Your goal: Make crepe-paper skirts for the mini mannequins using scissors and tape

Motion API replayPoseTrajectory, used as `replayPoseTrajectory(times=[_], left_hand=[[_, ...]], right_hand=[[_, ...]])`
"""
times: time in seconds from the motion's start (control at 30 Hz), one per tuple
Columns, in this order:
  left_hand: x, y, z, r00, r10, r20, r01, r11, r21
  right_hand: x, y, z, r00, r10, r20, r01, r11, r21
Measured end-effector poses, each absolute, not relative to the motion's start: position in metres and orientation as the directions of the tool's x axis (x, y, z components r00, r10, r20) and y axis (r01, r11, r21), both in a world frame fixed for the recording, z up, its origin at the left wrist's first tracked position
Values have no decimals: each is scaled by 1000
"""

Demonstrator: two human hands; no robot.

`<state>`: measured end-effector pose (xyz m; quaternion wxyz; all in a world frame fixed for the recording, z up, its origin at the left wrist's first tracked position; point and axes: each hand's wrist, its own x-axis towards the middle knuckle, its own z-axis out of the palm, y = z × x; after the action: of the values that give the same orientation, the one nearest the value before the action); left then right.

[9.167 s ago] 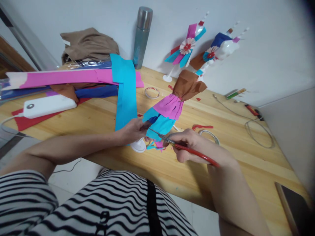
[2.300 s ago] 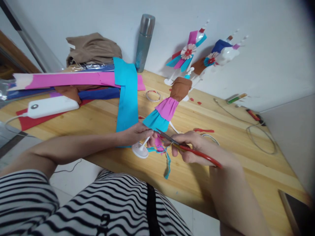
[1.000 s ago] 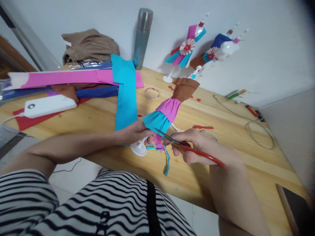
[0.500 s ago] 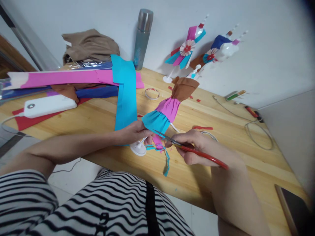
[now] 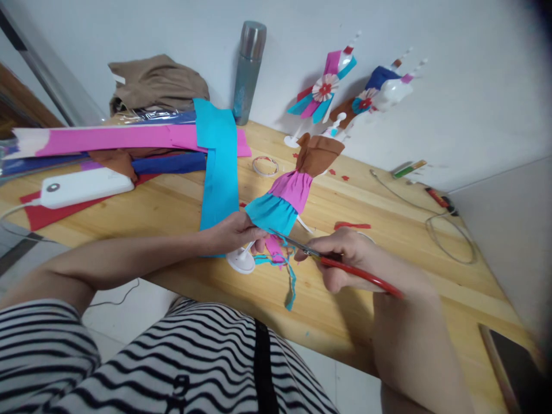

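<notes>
My left hand (image 5: 235, 230) grips the lower end of a paper-dressed figure (image 5: 293, 187) with brown, pink and blue crepe layers; its white round stand (image 5: 241, 261) rests on the wooden table (image 5: 302, 287). My right hand (image 5: 345, 259) is closed on red-handled scissors (image 5: 340, 263), whose blades reach the blue hem of the dress. A cut blue strip (image 5: 291, 287) dangles below the hem over the table, next to pink scraps.
Long pink, blue and cyan crepe sheets (image 5: 218, 164) lie at the left with a white power bank (image 5: 84, 187). A steel flask (image 5: 248, 72), two finished paper figures (image 5: 328, 92), tape rolls (image 5: 265, 167), a cable (image 5: 448, 236) and brown cloth (image 5: 157, 83) sit further back.
Since 9 seconds ago the blue layer's ragged hem has been trimmed and a blue strip now hangs below it. In the last second the scissors shifted slightly right; the dress tilted a little.
</notes>
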<state>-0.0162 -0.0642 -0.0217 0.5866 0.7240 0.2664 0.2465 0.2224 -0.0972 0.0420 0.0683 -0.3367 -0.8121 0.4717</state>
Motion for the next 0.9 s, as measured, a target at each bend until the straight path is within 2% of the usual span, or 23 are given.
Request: replayPoseTrajectory(times=[0.3, 0.6, 0.9], left_hand=[[-18, -66, -24, 766, 643, -9, 82, -84, 993], [-17, -64, -27, 749, 662, 32, 99, -160, 982], [-17, -64, -29, 759, 648, 63, 111, -224, 968]], right_hand=[[230, -99, 36, -760, 606, -237, 531, 367, -764], [225, -97, 35, -793, 591, -144, 453, 416, -788], [223, -95, 35, -812, 565, -145, 420, 394, -818]])
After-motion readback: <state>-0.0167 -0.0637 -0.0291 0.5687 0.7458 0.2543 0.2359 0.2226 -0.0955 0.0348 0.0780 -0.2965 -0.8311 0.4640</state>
